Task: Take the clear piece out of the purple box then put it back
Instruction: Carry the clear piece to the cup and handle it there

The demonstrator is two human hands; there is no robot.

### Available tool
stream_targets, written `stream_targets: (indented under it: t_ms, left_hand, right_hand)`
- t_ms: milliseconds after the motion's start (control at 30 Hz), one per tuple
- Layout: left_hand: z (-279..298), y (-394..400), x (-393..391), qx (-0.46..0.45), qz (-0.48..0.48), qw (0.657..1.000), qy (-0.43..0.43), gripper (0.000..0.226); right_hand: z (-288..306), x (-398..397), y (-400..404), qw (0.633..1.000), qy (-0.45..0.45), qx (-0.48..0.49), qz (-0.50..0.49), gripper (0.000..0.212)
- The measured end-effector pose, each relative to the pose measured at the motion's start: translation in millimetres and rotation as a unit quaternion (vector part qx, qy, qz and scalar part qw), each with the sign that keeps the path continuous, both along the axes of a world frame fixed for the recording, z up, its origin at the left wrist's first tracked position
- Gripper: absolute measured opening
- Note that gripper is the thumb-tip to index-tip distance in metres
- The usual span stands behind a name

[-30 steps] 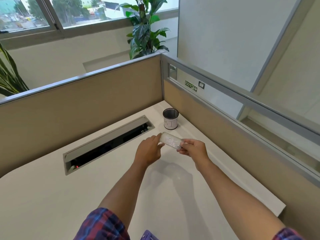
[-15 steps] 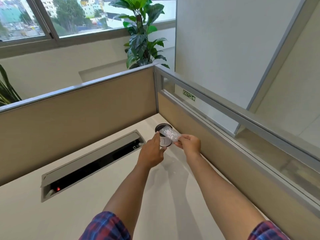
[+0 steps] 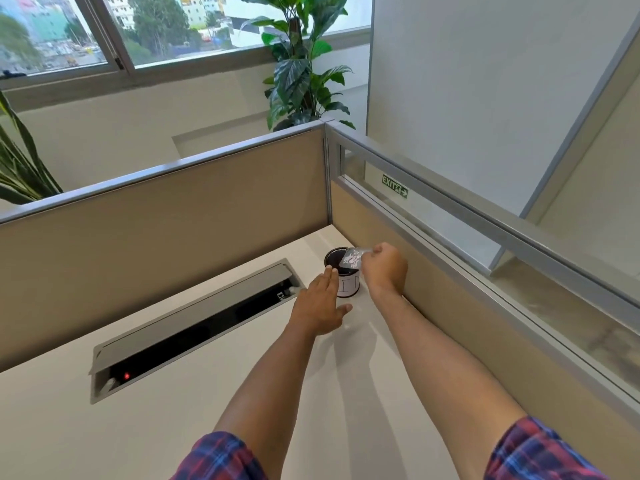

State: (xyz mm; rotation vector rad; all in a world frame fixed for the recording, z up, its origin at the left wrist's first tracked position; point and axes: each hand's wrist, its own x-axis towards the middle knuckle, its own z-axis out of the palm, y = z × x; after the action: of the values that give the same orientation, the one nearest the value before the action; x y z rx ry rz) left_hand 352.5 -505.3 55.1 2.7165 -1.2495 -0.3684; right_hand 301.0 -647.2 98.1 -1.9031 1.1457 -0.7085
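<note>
My right hand (image 3: 384, 268) pinches a clear piece (image 3: 352, 259) with pale pink specks in it, tilted over the open top of a small dark-rimmed white cup (image 3: 341, 277). This cup stands on the white desk (image 3: 104, 427) in the far right corner. My left hand (image 3: 320, 304) has let go of the piece; it lies flat with fingers apart, its fingertips against the cup's left side. The purple box is out of view.
A long cable tray (image 3: 194, 327) with its grey lid raised is sunk in the desk to the left of my hands. Beige partitions (image 3: 173, 230) wall the desk at the back and right. A leafy plant (image 3: 301, 64) stands behind the corner.
Both hands carried the clear piece away from me to the cup. My left hand released it and dropped beside the cup. The purple box corner left the view.
</note>
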Motion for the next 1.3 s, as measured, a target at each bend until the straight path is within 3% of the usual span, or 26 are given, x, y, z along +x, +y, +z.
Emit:
stream_targets:
  t_ms: [167,233,300,367,467,1300]
  left_hand:
    - [5.6,3.4,0.9,0.019,0.004,1.0,0.003,0.087]
    - [7.9,3.3,1.5,0.033,0.003,0.999,0.005,0.088]
    - [10.0,2.7,2.5,0.039,0.004,0.999,0.007,0.088]
    - [11.6,1.3,3.3,0.046,0.0,0.999,0.002,0.09]
    - [12.0,-0.2,4.4,0.063,-0.006,0.998,-0.003,0.092]
    - [13.2,-3.9,-5.5,0.063,-0.004,0.998,0.009,0.101]
  right_hand:
    - [3.0,13.3,0.7,0.964,0.133,-0.212,0.093,0.018]
    - [4.0,13.6,1.2,0.924,0.169,-0.304,0.157,0.018]
    - [4.6,12.9,1.6,0.858,0.192,-0.421,0.223,0.006]
    - [3.0,13.2,0.7,0.801,0.184,-0.51,0.255,0.017]
    - [5.9,15.3,-1.2,0.773,0.152,-0.552,0.273,0.015]
    - [-2.9,-7.9,2.6,0.795,0.081,-0.549,0.247,0.012]
